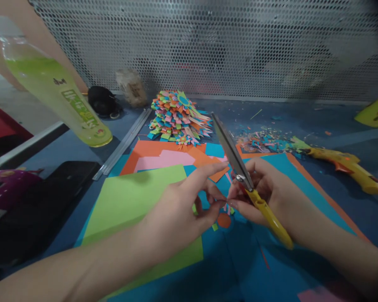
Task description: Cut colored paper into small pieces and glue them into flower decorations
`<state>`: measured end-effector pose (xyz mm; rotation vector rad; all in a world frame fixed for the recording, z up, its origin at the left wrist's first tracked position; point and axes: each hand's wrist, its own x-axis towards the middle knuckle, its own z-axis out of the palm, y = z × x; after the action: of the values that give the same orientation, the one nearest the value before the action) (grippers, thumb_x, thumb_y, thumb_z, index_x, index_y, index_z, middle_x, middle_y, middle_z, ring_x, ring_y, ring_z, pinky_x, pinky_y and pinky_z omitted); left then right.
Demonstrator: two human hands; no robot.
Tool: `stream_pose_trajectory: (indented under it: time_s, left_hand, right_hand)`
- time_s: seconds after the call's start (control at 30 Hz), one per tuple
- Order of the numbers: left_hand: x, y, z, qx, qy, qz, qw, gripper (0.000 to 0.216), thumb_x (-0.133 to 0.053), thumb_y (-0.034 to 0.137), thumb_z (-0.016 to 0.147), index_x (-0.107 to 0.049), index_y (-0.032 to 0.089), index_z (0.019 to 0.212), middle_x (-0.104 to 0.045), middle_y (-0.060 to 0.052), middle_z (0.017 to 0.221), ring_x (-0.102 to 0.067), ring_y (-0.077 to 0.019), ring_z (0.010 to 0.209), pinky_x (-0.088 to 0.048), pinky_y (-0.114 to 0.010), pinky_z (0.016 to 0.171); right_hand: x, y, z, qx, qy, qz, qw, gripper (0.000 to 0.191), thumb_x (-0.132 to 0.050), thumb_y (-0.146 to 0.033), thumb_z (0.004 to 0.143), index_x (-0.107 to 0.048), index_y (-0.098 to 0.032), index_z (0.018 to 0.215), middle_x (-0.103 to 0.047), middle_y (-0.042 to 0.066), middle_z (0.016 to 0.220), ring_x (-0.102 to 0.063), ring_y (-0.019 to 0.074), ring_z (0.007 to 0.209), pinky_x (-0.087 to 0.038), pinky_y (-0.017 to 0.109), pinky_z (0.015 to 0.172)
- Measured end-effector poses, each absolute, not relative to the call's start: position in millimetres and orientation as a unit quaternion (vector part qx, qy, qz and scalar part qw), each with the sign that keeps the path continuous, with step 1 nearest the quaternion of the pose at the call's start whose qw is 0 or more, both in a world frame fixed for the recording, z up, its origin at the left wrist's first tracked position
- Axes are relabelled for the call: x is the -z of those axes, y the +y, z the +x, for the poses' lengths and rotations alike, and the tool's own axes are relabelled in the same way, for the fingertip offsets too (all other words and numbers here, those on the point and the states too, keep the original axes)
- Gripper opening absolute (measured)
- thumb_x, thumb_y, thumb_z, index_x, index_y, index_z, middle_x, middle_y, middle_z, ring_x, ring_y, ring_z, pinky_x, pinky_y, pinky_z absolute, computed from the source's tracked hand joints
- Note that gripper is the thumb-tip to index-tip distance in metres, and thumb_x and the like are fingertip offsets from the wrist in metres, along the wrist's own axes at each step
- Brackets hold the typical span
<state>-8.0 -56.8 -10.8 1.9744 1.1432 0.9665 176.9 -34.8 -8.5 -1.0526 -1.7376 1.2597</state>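
Note:
My right hand (264,193) grips yellow-handled scissors (239,165) whose closed blades point up and away. My left hand (182,209) is beside it, index finger stretched forward, thumb and other fingers pinching at a small paper piece (227,206) where the two hands meet. What that piece is I cannot make out. Under the hands lie a light-green sheet (129,201), blue sheets (239,260), a pink sheet (166,159) and an orange sheet (151,149). A small orange paper disc (224,220) lies just below the fingers.
A pile of multicoloured folded paper flowers (178,115) sits behind the sheets. Paper scraps (261,140) and a yellow glue gun (349,167) lie at right. A green drink bottle (56,92) looms at left, a metal ruler (122,144) beside it. A perforated metal screen (208,46) closes the back.

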Motion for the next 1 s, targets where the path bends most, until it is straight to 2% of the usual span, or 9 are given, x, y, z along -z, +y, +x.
stream_pose_trajectory:
  time_s: [0.1, 0.23, 0.33, 0.47, 0.57, 0.7, 0.9, 1.0]
  left_hand:
    - [4.5, -56.3, -5.9, -0.404, 0.443, 0.682, 0.42, 0.047, -0.062, 0.009, 0.075, -0.048, 0.028, 0.116, -0.062, 0.007, 0.071, -0.063, -0.0083, 0.067, -0.048, -0.016, 0.056]
    - [-3.5, -51.8, -5.9, -0.421, 0.447, 0.576, 0.54, 0.04, -0.066, 0.013, 0.073, -0.05, 0.023, 0.108, -0.062, 0.007, 0.065, -0.06, -0.0071, 0.055, -0.048, -0.016, 0.049]
    - [-3.5, -46.6, -7.4, -0.427, 0.435, 0.529, 0.591, 0.038, -0.068, 0.012, 0.072, -0.049, 0.02, 0.103, -0.063, 0.007, 0.061, -0.056, -0.006, 0.045, -0.049, -0.016, 0.044]
    - [-1.7, -43.6, -8.5, -0.441, 0.408, 0.487, 0.634, 0.036, -0.068, 0.009, 0.071, -0.049, 0.017, 0.101, -0.066, 0.006, 0.062, -0.058, -0.0075, 0.046, -0.052, -0.018, 0.041]
    - [-5.8, -44.7, -7.8, -0.448, 0.41, 0.48, 0.632, 0.036, -0.067, 0.006, 0.07, -0.049, 0.016, 0.1, -0.067, 0.005, 0.061, -0.06, -0.0089, 0.048, -0.054, -0.019, 0.041]
    - [-14.1, -43.6, -7.6, -0.501, 0.429, 0.49, 0.57, 0.032, -0.067, 0.006, 0.071, -0.049, 0.015, 0.096, -0.067, 0.003, 0.061, -0.062, -0.0109, 0.05, -0.054, -0.019, 0.039]
    - [-20.1, -32.7, -19.6, -0.599, 0.415, 0.493, 0.476, 0.03, -0.071, 0.01, 0.071, -0.049, 0.017, 0.09, -0.07, 0.001, 0.064, -0.068, -0.0137, 0.06, -0.05, -0.016, 0.039]
    - [-26.0, -29.9, -26.5, -0.633, 0.402, 0.481, 0.454, 0.03, -0.073, 0.011, 0.069, -0.051, 0.017, 0.089, -0.071, 0.003, 0.066, -0.066, -0.0109, 0.053, -0.052, -0.017, 0.042]
  right_hand:
    - [8.7, -34.4, 176.0, -0.486, -0.674, -0.415, 0.37, 0.029, -0.068, -0.012, 0.066, -0.044, -0.024, 0.077, -0.061, -0.005, 0.071, -0.062, 0.0111, 0.062, -0.052, 0.022, 0.055]
    - [8.9, -34.6, 175.4, -0.516, -0.657, -0.407, 0.37, 0.03, -0.068, -0.014, 0.068, -0.044, -0.024, 0.081, -0.064, -0.005, 0.072, -0.065, 0.0119, 0.063, -0.054, 0.023, 0.058]
    - [9.2, -34.0, 177.1, -0.526, -0.649, -0.4, 0.375, 0.029, -0.068, -0.014, 0.07, -0.045, -0.024, 0.083, -0.065, -0.005, 0.072, -0.066, 0.0114, 0.063, -0.055, 0.022, 0.058]
    - [11.9, -32.1, 180.3, -0.562, -0.628, -0.374, 0.386, 0.029, -0.069, -0.015, 0.071, -0.045, -0.025, 0.085, -0.066, -0.006, 0.074, -0.066, 0.0096, 0.066, -0.055, 0.019, 0.06]
    - [10.0, -32.4, 181.6, -0.568, -0.627, -0.374, 0.38, 0.029, -0.069, -0.017, 0.072, -0.045, -0.025, 0.085, -0.064, -0.007, 0.075, -0.065, 0.0087, 0.067, -0.054, 0.018, 0.061]
    - [-1.5, -35.9, 183.1, -0.537, -0.654, -0.404, 0.348, 0.025, -0.066, -0.018, 0.077, -0.043, -0.024, 0.083, -0.058, -0.006, 0.074, -0.06, 0.0083, 0.066, -0.051, 0.019, 0.061]
    - [-2.9, -33.8, 190.6, -0.56, -0.676, -0.376, 0.297, 0.025, -0.065, -0.038, 0.079, -0.044, -0.024, 0.081, -0.048, -0.005, 0.07, -0.046, 0.0099, 0.061, -0.042, 0.021, 0.053]
    - [2.5, -29.4, 196.9, -0.562, -0.671, -0.395, 0.279, 0.027, -0.067, -0.034, 0.077, -0.042, -0.024, 0.08, -0.049, -0.004, 0.07, -0.047, 0.0103, 0.061, -0.042, 0.021, 0.053]
